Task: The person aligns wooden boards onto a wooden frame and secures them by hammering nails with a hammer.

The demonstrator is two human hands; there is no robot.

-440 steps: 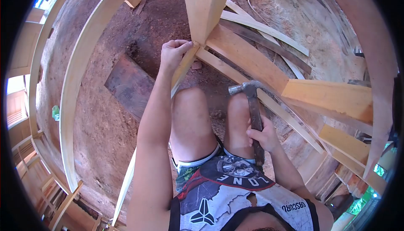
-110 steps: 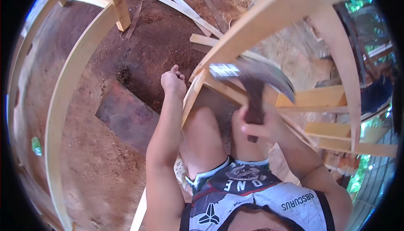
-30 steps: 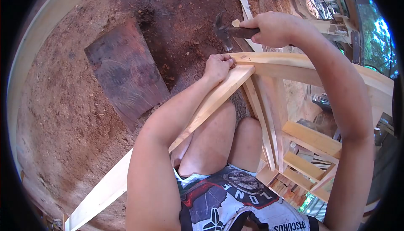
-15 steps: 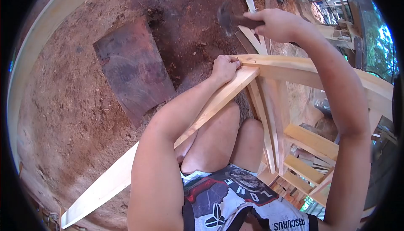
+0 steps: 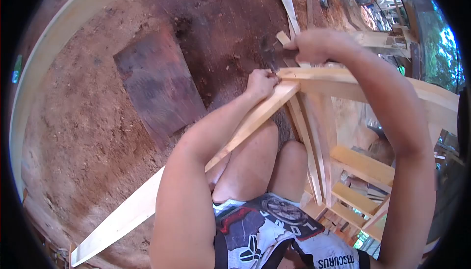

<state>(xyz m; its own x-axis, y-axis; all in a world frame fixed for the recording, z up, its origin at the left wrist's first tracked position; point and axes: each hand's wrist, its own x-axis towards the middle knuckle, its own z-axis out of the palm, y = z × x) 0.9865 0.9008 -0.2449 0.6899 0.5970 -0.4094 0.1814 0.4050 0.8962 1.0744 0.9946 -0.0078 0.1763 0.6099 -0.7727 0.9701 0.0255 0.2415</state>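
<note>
My left hand is closed at the corner where two pale boards meet, its fingertips pinching what looks like a small nail there. Beneath that hand and forearm, one long wooden board runs down to the lower left. The other board extends right from the corner. Above the joint, my right hand is wrapped round a hammer, blurred by motion. The hammer's head is close to my left fingertips; whether it touches the nail I cannot tell.
A dark, stained flat panel lies on the reddish dirt ground. Narrow wood strips stand beyond the joint. To the right is a wooden frame with several slats. A curved pale board edges the left side.
My right hand has lowered, bringing the hammer down from above toward the board corner. My left hand stays at the joint, and the boards have hardly shifted.
</note>
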